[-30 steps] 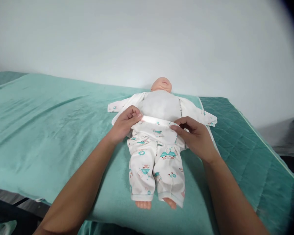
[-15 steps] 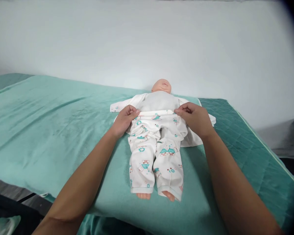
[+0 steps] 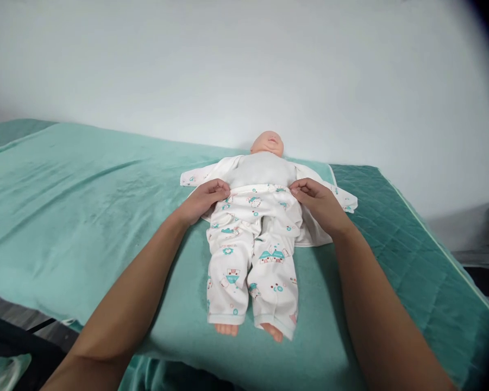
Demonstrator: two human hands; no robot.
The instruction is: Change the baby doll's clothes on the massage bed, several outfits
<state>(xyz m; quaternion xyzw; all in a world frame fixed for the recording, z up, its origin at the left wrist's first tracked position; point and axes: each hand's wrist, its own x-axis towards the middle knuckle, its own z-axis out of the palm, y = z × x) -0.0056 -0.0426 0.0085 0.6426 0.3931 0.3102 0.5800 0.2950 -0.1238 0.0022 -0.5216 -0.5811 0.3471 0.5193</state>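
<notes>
A baby doll (image 3: 268,142) lies on its back with its head toward the wall. It wears white printed pants (image 3: 232,255), pulled up to the waist, and its toes show below the cuffs. My left hand (image 3: 206,200) pinches the waistband at the left hip. At the right hip my right hand (image 3: 317,201) is closed on the same waistband, thumb against fingers. Under the doll a white printed jacket (image 3: 315,231) lies spread open, sleeves out to both sides. A plain pale top (image 3: 261,169) covers the doll's chest.
The doll lies on a light green blanket (image 3: 85,217) over a bed. A darker quilted cover (image 3: 395,244) extends at the right. Behind stands a white wall (image 3: 228,65). Something black (image 3: 20,342) is low at the left, beyond the bed's front edge.
Both hands have lowered slightly, and the waistband now lies flatter against the doll's waist. The legs appear a little further left and lower in view.
</notes>
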